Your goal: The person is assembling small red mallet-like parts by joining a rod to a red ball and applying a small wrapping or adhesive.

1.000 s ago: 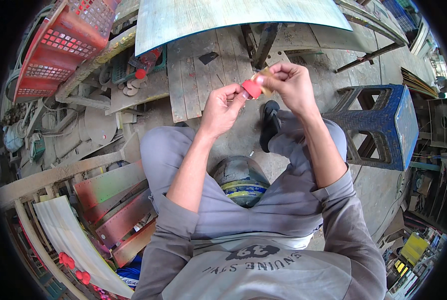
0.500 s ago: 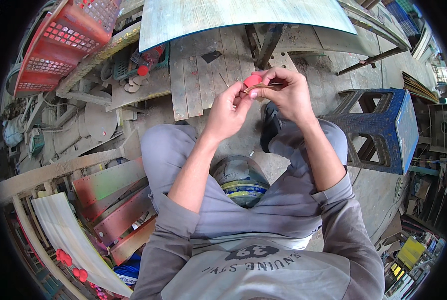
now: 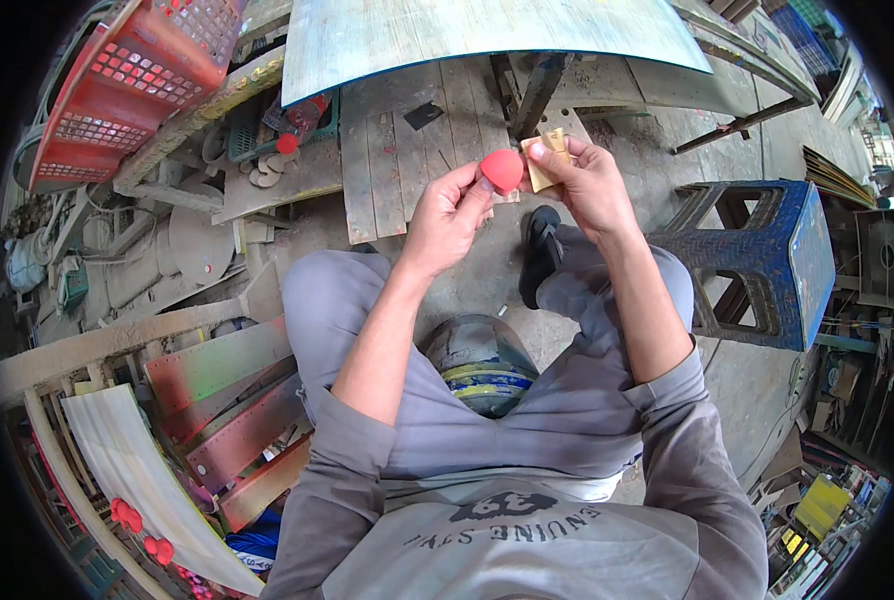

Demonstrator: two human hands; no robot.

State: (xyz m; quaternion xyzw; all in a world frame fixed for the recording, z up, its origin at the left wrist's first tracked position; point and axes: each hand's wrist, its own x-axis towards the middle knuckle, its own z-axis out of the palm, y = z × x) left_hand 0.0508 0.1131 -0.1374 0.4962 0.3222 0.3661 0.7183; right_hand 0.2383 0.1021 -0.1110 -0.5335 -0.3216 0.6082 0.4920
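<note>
Between the fingertips and thumb of my left hand (image 3: 445,222) is a small red rounded piece (image 3: 502,171), its smooth curved face turned up. My right hand (image 3: 594,192) pinches a folded tan sheet that looks like sandpaper (image 3: 555,140), the thumb lying across it. The sheet is just right of the red piece, with a narrow gap between them. Both hands are held out beyond my knees, above the floor and the end of a low plank surface (image 3: 375,190).
A pale board (image 3: 487,28) spans the far side. A red perforated crate (image 3: 117,110) stands far left, a blue stool (image 3: 757,260) to the right. Between my legs is a round dark container (image 3: 479,350). More red pieces (image 3: 127,514) lie on a pale curved panel (image 3: 157,480) lower left.
My hands have drawn slightly apart. The tan sheet has come away from the red piece and now stands up in my right hand; the red piece shows more fully.
</note>
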